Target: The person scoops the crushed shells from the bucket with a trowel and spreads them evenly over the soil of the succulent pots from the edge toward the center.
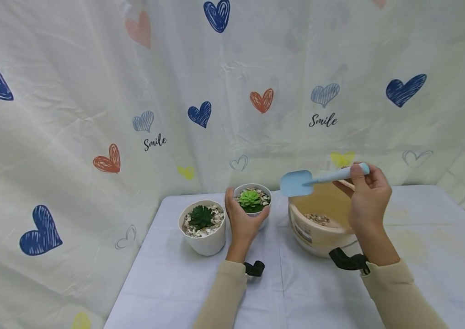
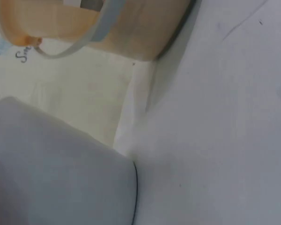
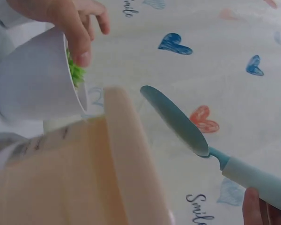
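My right hand (image 1: 368,201) holds the handle of a light blue hand trowel (image 1: 296,183) above a beige bucket (image 1: 327,240). The trowel's blade points left, and no gravel shows on it. Small pebbles (image 1: 318,219) lie in the bottom of the bucket. My left hand (image 1: 243,228) grips a white flowerpot (image 3: 33,75) by its sides near the rim, thumb on the right and fingers on the left. A bright green succulent (image 1: 250,198) sits among pebbles in that pot. The left wrist view shows the pot (image 2: 61,173) upright on the table.
Left of my left hand stands another white pot (image 1: 205,245) with a dark green succulent (image 1: 201,216) and pale pebbles. A white cloth (image 1: 166,288) covers the table. Behind it hangs a sheet (image 1: 281,59) printed with hearts.
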`<state>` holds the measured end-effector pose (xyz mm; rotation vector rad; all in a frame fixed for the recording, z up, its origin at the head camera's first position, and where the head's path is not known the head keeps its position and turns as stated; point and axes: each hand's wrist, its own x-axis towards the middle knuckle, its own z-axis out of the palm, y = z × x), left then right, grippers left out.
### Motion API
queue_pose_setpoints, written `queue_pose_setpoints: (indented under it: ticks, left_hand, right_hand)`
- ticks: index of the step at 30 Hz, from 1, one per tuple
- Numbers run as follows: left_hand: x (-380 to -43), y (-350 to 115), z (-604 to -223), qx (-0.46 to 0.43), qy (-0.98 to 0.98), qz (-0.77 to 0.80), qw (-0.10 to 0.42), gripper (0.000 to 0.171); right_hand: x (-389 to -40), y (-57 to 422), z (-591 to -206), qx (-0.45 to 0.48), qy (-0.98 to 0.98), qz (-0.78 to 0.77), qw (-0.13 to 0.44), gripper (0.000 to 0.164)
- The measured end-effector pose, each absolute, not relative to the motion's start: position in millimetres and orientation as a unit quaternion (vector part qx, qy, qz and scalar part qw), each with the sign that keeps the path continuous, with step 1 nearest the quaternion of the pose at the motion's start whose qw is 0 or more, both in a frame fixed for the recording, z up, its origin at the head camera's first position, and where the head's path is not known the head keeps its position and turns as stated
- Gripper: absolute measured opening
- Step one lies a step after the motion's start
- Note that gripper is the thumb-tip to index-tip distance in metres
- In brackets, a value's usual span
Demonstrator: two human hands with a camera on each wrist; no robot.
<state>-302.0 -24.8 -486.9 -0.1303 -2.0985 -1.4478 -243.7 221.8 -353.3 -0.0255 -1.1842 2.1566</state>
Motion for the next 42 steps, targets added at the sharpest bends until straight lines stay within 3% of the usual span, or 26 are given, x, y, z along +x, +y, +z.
queue_pose_setpoints:
  ticks: [7,10,13,20,25,34,42]
  left_hand:
    - [-289.8,-5.3,-465.3,-0.151,-0.762,-0.494,0.389,0.072]
    - [-283.3,6.2,-462.9,-0.198,-0.744,-0.513,0.38,0.052]
    - [-277.1,18.0,-464.8,-0.233,-0.732,-0.551,0.327,0.041]
    - [-267.2,37.4,-473.1,-0.234,-0.741,-0.616,0.132,0.049]
    - [-265.7,41.1,-475.4,-0.219,-0.731,-0.643,0.061,0.054]
    - [-266.8,41.0,-477.6,-0.211,-0.728,-0.652,0.023,0.054]
    - [-266.3,41.0,-478.5,-0.205,-0.733,-0.648,0.024,0.053]
  right_hand:
    - [-228.3,259.6,-345.7,-0.043,-0.449,0.82,0.351,0.032]
    - [-228.9,266.2,-349.7,-0.053,-0.504,0.79,0.346,0.026]
    - [-232.0,266.8,-357.4,-0.062,-0.607,0.725,0.319,0.019]
    - [-241.7,264.6,-376.8,-0.012,-0.84,0.494,0.223,0.037]
    - [-248.2,263.2,-378.9,0.026,-0.894,0.404,0.193,0.041]
    - [-251.4,262.3,-378.5,0.023,-0.905,0.405,0.128,0.052]
    - [-249.1,261.2,-378.6,0.027,-0.897,0.427,0.11,0.046]
